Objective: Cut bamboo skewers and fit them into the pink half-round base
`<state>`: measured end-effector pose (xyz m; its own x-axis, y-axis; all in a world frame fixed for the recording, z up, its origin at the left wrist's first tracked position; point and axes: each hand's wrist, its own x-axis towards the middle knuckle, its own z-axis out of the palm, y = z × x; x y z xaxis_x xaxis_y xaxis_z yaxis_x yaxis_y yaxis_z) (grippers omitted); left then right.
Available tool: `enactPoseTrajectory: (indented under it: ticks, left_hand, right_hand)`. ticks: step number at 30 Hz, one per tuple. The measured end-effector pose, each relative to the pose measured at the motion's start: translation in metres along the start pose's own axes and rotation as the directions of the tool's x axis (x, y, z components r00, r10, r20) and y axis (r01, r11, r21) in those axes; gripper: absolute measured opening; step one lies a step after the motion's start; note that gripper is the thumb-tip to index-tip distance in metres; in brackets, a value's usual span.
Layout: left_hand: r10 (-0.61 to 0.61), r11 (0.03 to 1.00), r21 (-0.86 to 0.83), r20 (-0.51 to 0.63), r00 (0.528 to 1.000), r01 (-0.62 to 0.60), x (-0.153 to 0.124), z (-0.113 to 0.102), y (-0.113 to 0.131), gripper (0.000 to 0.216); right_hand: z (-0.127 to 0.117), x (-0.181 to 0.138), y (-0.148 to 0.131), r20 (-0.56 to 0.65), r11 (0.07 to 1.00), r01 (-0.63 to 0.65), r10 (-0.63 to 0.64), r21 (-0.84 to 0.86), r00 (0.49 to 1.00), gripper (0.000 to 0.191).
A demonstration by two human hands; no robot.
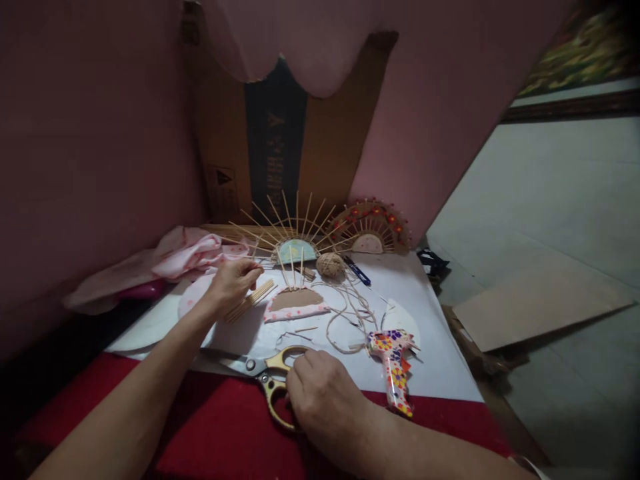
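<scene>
My left hand [234, 285] is closed in a pinch above a bundle of thin wooden sticks [253, 300]; what its fingertips hold, if anything, I cannot make out. My right hand [325, 397] curls over the gold handles of the scissors [267, 375] at the front edge of the white sheet, blades pointing left. Between and beyond the hands lies a half-round cardboard piece [297, 301] edged with pink spotted cloth. Three sticks [293, 270] stand up from its curved side. Some small wire-like bits lie in front of it.
A floral glue gun [395, 367] lies on the right. Behind are a twine ball [330, 265] with loose strands, a blue cutter [357, 270], a stick fan with a green base [297, 251] and a finished-looking fan [373, 227]. Pink cloth [200, 250] lies left; a cardboard box [220, 133] stands behind.
</scene>
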<state>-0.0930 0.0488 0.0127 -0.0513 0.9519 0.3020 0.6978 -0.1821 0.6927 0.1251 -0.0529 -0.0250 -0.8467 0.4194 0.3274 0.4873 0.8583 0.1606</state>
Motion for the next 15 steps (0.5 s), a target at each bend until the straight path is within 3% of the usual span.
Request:
enactPoseTrajectory:
  ticks: [7,12,15]
  left_hand:
    - [-0.067,0.99,0.127,0.034,0.997,0.062,0.003,-0.005,-0.011,0.042]
    - [-0.054,0.962,0.274,0.112,0.992,0.021,0.001,-0.008,-0.015,0.02]
    - [-0.064,0.931,0.366,0.17,0.983,-0.002,-0.004,-0.007,-0.013,0.019]
  right_hand:
    - [0.002,-0.002,-0.002,-0.074,1.0,-0.005,0.005,-0.003,0.997,0.015]
    - [0.0,-0.002,-0.002,-0.073,1.0,0.004,-0.005,-0.007,0.997,0.015]
    - [0.001,-0.002,-0.002,-0.084,1.0,-0.003,0.002,-0.012,0.996,0.015]
